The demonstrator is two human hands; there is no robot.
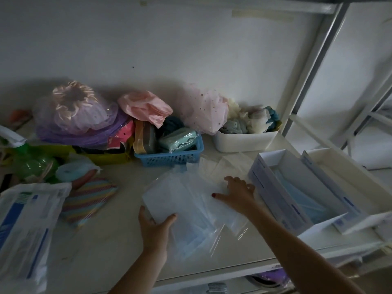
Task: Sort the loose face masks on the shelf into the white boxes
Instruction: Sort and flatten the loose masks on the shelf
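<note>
Two bare forearms reach in from the lower edge onto a white shelf [110, 247].

- Left hand [153, 224]: thumb and fingers pinch the near corner of the loose face masks [191, 200], gripping the top packet.
- Right hand [237, 190]: fingers spread wide, palm down, pressing on the far right side of the same heap; red polish on the thumbnail.
- Loose face masks: a slumped pile of pale blue masks in clear, glossy sleeves, mid-shelf, between the hands. More flat white packets [222, 166] lie just behind.
- White boxes, right of the pile, lids open: the nearer box [273, 187] holds blue masks; the farther box [331, 164] shows a bare white interior. Blue printing on their sides is too blurred to read.
- Large white bag [25, 225], left edge, blue and green print, unreadable.
- Striped packet [89, 200], pastel diagonal bands, beside the bag.
- Blue basket [169, 159] with wrapped items; white tub [244, 141] with pale fabric pieces; both against the wall, under pink and purple frilled caps [84, 115].
</note>
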